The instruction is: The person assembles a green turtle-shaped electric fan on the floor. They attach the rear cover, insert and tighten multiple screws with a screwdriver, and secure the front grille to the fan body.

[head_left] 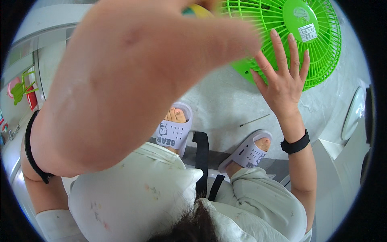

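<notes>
In the head view, the person looks straight down over their own lap and feet. A bright green fan grille point(282, 36), round and made of thin plastic ribs with a solid centre disc bearing a white sticker, lies at the top right of the picture, over the pale grey floor point(225, 101).

The right hand point(284, 80) rises from the lower right, its wrist wearing a black band point(295, 144). Its grip is spread: four fingers point(279, 50) fanned out and laid flat against the lower left part of the grille, thumb out to the side at the grille's edge. The palm lies over the rim, so the grille sits directly under and beyond the fingertips, touching them.

The left hand point(153, 72) is raised very close to the camera and fills the upper left, blurred and large. Its far end reaches the upper left edge of the grille, beside something yellow point(199, 10) that is mostly hidden. Whether its grip is closed or spread cannot be told, since the fingers are out of sight behind the hand itself. A black band point(32, 153) circles that wrist as well.

Below, two pale lilac slippers point(174, 131) rest on the floor, and a thin dark rod point(254, 120) lies on the floor between the right slipper and the grille. A black strap point(201, 161) hangs between the knees, over light, stained trousers point(137, 197).
</notes>
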Demonstrator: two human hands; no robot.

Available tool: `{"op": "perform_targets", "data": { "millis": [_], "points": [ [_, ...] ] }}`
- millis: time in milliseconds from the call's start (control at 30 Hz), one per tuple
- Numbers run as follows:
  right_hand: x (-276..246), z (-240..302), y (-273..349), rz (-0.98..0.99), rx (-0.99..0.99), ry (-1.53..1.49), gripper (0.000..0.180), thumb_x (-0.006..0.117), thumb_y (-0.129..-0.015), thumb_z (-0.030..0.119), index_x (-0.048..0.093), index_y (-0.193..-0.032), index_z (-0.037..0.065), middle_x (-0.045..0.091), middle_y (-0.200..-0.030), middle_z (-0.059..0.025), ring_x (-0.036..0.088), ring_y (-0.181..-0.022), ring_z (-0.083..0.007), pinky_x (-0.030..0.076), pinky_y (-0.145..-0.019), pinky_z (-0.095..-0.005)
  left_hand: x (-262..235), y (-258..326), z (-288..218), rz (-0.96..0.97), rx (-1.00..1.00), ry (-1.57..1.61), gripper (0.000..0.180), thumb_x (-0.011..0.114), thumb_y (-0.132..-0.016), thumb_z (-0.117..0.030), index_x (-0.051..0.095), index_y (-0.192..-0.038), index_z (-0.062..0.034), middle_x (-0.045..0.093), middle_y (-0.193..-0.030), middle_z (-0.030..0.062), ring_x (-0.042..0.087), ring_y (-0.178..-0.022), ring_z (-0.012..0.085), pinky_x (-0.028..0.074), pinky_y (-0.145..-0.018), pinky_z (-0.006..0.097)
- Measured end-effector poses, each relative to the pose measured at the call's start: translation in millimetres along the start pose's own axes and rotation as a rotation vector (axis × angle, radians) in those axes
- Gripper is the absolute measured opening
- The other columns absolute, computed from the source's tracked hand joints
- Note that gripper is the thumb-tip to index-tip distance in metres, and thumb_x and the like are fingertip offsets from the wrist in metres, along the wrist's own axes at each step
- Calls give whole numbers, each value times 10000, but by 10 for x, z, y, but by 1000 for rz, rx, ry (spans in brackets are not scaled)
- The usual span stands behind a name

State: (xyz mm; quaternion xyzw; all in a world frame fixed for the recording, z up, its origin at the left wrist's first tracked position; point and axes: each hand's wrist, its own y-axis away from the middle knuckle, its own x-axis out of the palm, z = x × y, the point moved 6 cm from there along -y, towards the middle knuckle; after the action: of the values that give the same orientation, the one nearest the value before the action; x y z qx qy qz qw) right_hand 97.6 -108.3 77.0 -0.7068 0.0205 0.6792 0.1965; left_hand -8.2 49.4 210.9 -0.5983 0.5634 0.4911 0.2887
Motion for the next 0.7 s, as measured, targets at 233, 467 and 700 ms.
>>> {"op": "perform_targets", "data": {
  "millis": [233, 467, 700],
  "points": [
    [3, 2, 10, 23, 0, 36, 664, 720, -696, 335, 469, -1292, 485, 404, -1427, 37, 336, -1330, -265, 150, -1104, -509, -13, -63, -114, -97, 190, 9, 139, 629, -798, -3, 560, -918, -19, 580, -844, 158, 580, -702, 255, 456, -617, 297],
    [-5, 7, 1, 17, -5, 11, 666, 719, -697, 330, 468, -1295, 484, 410, -1421, 37, 346, -1322, -268, 152, -1102, -511, 11, -96, -91, -63, 213, 22, 136, 628, -786, 11, 566, -906, -13, 581, -836, 155, 581, -692, 262, 457, -611, 299],
    [5, 0, 0, 34, 0, 17, 675, 719, -691, 324, 467, -1297, 482, 408, -1424, 36, 340, -1325, -269, 153, -1101, -520, 44, -99, -75, -12, 154, 31, 176, 645, -763, 5, 568, -919, -15, 586, -848, 145, 580, -704, 272, 459, -617, 306]
  ]
}}
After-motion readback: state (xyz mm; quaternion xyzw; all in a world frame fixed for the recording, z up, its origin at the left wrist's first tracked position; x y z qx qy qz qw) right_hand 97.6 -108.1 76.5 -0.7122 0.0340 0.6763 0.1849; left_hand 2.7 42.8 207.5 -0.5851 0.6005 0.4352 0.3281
